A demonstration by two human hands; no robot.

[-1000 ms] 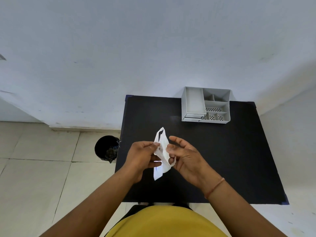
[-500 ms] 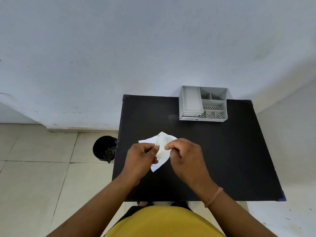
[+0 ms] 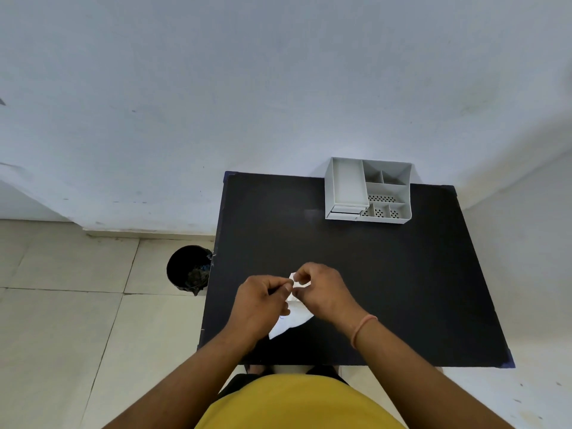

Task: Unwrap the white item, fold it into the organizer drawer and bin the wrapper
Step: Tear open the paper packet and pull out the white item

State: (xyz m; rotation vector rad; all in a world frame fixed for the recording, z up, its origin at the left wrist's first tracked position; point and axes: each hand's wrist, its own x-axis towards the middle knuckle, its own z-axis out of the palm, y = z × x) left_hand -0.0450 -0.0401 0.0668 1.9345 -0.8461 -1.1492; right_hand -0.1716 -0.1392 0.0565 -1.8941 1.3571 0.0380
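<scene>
Your left hand (image 3: 263,300) and your right hand (image 3: 322,292) are close together above the near part of the black table (image 3: 402,289). Both pinch the white item (image 3: 292,320) at its top with fingertips and thumbs. The rest of it hangs down between your hands, with its low corner near the table top.

Here is what could go wrong. If you pull too hard or too fast, the thin wrapper may rip in a bad spot, and the white thing inside could tear too. If one pinch slips, it could drop on the table, or slide off the left edge to the floor. (I cannot tell which part is wrapper and which part is the thing inside, since your fingers hide it.)

The grey organizer (image 3: 368,190) sits well apart at the far edge of the table, and its drawer looks shut. The black bin (image 3: 188,269) stands on the floor just beside the left edge.

Half a second ago the white item stuck up above your fingers. Now most of it hangs below them, and your hands are a bit lower and closer together.
</scene>
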